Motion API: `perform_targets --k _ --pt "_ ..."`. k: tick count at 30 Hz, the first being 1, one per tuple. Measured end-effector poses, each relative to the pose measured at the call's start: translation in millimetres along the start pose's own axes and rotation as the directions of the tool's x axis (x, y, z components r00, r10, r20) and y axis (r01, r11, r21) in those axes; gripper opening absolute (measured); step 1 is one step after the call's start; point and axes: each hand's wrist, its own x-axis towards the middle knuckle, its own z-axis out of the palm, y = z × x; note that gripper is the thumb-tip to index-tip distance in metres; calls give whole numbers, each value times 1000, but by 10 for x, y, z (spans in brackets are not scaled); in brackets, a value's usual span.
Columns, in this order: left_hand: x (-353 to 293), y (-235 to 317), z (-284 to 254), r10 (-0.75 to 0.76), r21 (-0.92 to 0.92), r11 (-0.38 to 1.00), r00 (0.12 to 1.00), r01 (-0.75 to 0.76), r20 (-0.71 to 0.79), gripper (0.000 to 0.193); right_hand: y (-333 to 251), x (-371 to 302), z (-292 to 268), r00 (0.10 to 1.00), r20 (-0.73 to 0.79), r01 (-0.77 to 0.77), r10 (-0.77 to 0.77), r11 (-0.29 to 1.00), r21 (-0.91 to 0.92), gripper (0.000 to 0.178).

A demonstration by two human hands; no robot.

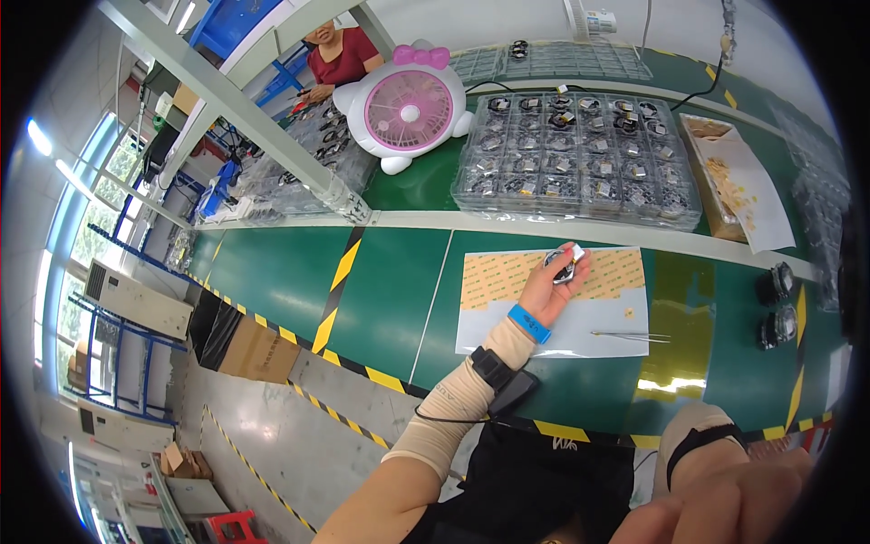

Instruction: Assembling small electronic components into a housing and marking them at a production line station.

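Note:
My left hand (544, 292), its fingers closed, holds a small round black electronic part (564, 270) with a white tab over a pale sheet of adhesive stickers (494, 281). The sheet's upper part is tan with rows of print, and its lower part is white. A loose tan sticker (629, 313) lies on the white area. Beside it rests a pair of metal tweezers (630, 336). At the lower right, my right hand (725, 503) is raised close to the camera, away from the bench; its finger pose is unclear.
A strip of amber film (675, 317) lies right of the sheet. Behind are a stacked clear tray of parts (580, 213), a cardboard box with tan stickers (720, 218) and a pink-white fan (408, 113). Two black round pieces (777, 326) stand right. Another person (340, 59) sits far left.

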Motion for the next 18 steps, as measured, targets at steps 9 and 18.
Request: perform_targets --k 9,18 --pt "3 1 -18 -1 11 1000 1000 1 11 22 -98 -294 -183 999 -21 38 -40 996 -75 12" --pt "-15 13 -15 17 20 1000 1000 -17 -7 21 99 53 -33 997 -24 68 -71 990 -127 12"
